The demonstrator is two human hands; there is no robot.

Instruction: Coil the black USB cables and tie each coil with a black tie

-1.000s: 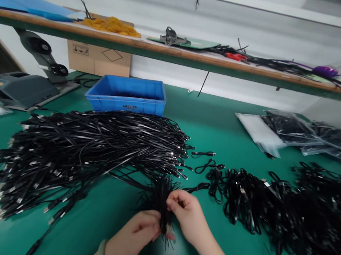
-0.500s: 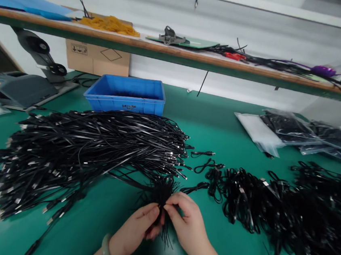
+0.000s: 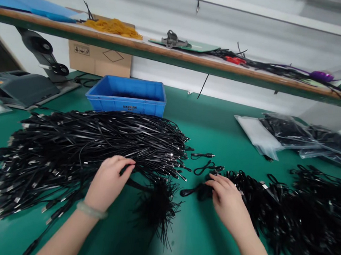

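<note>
My left hand [image 3: 111, 184], with a pale bangle on its wrist, is over the right front part of a large pile of black USB cables [image 3: 109, 133]. Its thumb and index fingertips are pinched together; what is between them is too small to tell. My right hand [image 3: 227, 194] reaches over loose coiled cables, fingers stretched out above a blurred dark coil [image 3: 204, 192]. A small coiled cable [image 3: 188, 192] lies just left of those fingers. Between my hands sits a spiky bunch of short thin black ties [image 3: 159, 207], touched by neither.
A heap of coiled black cables [image 3: 294, 221] covers the right side. Behind the cable pile stands a blue bin [image 3: 124, 105]. A grey machine [image 3: 19, 87] is at the left, plastic bags [image 3: 258, 134] at the back right. Overhead runs a shelf [image 3: 178, 55] with yellow bands [image 3: 115, 27].
Both hands have parted from the bunch of thin ties where they were together. The left moved up and left to the cable pile; the right moved right to the coiled cables.
</note>
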